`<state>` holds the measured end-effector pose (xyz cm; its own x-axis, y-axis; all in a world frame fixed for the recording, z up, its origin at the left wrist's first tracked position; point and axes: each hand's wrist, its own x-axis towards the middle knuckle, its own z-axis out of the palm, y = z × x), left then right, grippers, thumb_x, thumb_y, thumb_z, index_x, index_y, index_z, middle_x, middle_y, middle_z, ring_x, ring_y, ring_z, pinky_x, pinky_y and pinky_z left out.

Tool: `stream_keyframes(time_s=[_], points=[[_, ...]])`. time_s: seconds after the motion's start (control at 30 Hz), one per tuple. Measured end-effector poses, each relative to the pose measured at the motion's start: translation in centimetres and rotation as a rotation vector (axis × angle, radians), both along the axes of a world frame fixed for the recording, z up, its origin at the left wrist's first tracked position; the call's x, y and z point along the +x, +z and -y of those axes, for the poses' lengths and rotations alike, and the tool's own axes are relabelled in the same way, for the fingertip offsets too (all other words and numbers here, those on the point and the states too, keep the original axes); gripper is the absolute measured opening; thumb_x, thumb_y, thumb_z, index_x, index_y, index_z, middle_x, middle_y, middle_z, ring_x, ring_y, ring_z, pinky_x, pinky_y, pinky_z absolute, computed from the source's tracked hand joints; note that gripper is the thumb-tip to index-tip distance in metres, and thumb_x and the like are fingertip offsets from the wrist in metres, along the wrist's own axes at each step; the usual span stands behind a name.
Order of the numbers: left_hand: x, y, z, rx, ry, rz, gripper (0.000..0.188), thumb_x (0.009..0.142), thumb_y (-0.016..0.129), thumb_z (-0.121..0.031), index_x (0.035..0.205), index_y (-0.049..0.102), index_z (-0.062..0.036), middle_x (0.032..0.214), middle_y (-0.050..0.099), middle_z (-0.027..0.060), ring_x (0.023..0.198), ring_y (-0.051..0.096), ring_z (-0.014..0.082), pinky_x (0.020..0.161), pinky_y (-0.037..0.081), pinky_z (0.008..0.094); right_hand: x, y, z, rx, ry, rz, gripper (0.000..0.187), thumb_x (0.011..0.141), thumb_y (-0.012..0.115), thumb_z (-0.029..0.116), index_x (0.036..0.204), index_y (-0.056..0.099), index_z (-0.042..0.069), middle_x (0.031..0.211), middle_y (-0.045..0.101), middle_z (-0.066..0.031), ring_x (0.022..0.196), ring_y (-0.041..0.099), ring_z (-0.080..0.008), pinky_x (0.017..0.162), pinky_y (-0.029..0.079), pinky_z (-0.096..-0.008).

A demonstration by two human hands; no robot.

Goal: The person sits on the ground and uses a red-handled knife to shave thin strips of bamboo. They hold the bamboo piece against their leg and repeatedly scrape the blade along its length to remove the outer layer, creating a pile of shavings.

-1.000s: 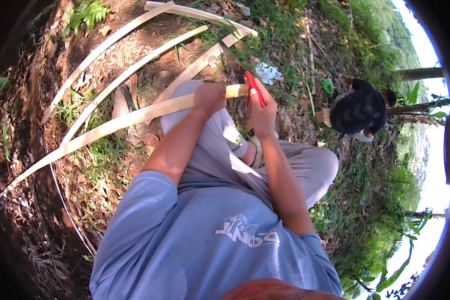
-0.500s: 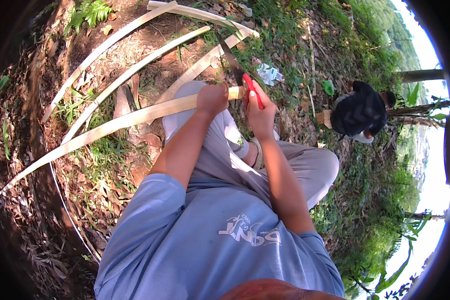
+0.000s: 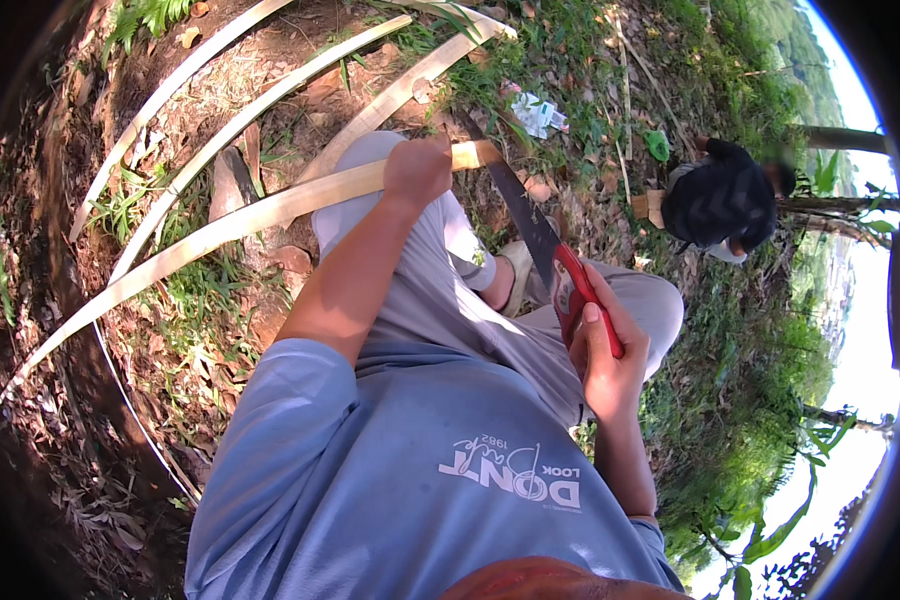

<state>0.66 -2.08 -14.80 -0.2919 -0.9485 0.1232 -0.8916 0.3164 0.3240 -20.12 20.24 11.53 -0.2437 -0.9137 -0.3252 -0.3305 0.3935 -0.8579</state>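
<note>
Sun-dappled, leaf-littered ground spreads at 9 o'clock. A tree trunk shows at 2 o'clock, bright white sky at 3.

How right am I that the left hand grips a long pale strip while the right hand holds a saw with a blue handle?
Not quite: the head view shows the saw has a red handle. The left hand does grip the long pale strip.
</note>
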Motion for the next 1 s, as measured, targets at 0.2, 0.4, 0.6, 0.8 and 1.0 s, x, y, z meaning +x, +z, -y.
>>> stream_keyframes(time_s=[0.2, 0.4, 0.6, 0.8, 1.0], points=[[0.5, 0.3, -0.3, -0.006, -0.056, 0.086, 0.018, 0.091, 0.069, -0.015, 0.105, 0.070, -0.0040, 0.088, 0.080, 0.0151, 0.079, 0.081, 0.0322, 0.070, 0.063, 0.0461, 1.3, -8.0, 7.7, -0.128, 0.067, -0.016, 0.040, 0.112, 0.065, 0.017, 0.149, 0.068, -0.001, 0.091, 0.073, -0.0013, 0.074, 0.057, -0.0048, 0.065, 0.047, -0.0253], [0.6, 0.1, 0.3, -0.008, -0.030, 0.070, 0.019, 0.089, 0.073, -0.018, 0.102, 0.070, -0.0047, 0.084, 0.079, 0.0146, 0.077, 0.081, 0.0325, 0.069, 0.063, 0.0460, 4.3, -17.1, 18.3, -0.288, -0.023, 0.285, 0.039, 0.113, 0.062, 0.015, 0.145, 0.068, -0.007, 0.094, 0.072, -0.0016, 0.078, 0.058, -0.0042, 0.068, 0.048, -0.0238], [0.5, -1.4, 0.5, 0.075, 0.060, -0.010, 0.017, 0.085, 0.073, -0.015, 0.100, 0.072, -0.0057, 0.083, 0.079, 0.0175, 0.077, 0.080, 0.0366, 0.071, 0.063, 0.0495, 3.0, -16.1, 12.1, -0.299, 0.082, 0.072, 0.043, 0.113, 0.062, 0.016, 0.153, 0.065, -0.001, 0.094, 0.072, 0.0003, 0.078, 0.058, -0.0049, 0.071, 0.049, -0.0240], [0.1, 0.2, 0.4, 0.081, 0.042, -0.012, 0.012, 0.084, 0.074, -0.012, 0.094, 0.074, -0.0038, 0.084, 0.080, 0.0198, 0.078, 0.081, 0.0373, 0.071, 0.064, 0.0485, -2.2, -5.9, -2.6, -0.072, 0.003, 0.037, 0.045, 0.114, 0.062, 0.020, 0.156, 0.063, 0.001, 0.090, 0.068, 0.0039, 0.071, 0.053, -0.0019, 0.066, 0.042, -0.0212], [0.0, 0.1, 0.1, -0.016, -0.001, 0.070, 0.016, 0.087, 0.074, -0.015, 0.098, 0.069, -0.0050, 0.081, 0.079, 0.0141, 0.074, 0.080, 0.0333, 0.068, 0.064, 0.0456, -2.0, 0.2, -2.3, 0.012, -0.018, 0.018, 0.044, 0.114, 0.061, 0.018, 0.154, 0.064, -0.002, 0.087, 0.067, 0.0025, 0.068, 0.052, -0.0019, 0.063, 0.041, -0.0211]])
